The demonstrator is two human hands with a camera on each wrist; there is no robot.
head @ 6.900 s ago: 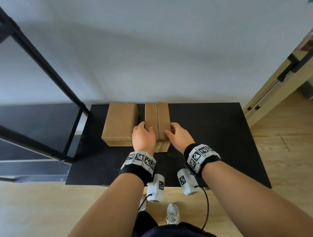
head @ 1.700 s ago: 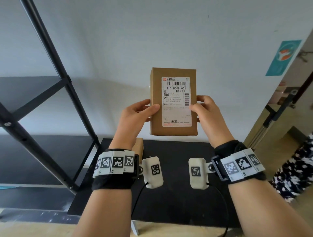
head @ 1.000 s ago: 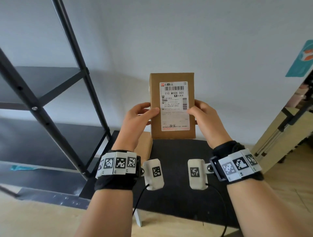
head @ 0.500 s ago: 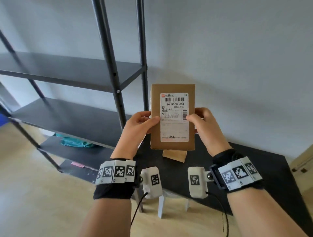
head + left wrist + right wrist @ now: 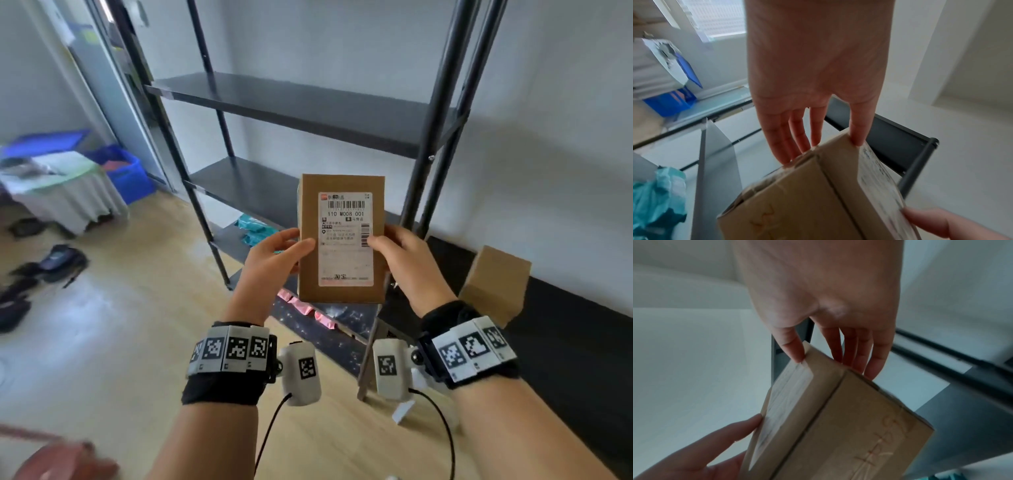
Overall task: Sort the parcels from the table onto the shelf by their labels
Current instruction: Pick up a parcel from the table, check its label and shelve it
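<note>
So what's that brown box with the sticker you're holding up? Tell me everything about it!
The brown cardboard parcel box is a flat rectangle held upright in the air in front of the black metal shelf. A white shipping label with a barcode and "110 M008 001" covers most of its front. The left hand pinches its left edge and the right hand its right edge, thumbs in front. The wrist views show a taped seam and faint orange handwriting on another side.

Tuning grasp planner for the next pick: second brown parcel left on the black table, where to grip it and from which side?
Judging from the head view, grip the parcel on the table across its two long side faces, from above. It's a plain box with flat sides, its top is bare and nothing crowds it on the table. Both hands are busy: the left hand and right hand hold the labelled parcel.
</note>
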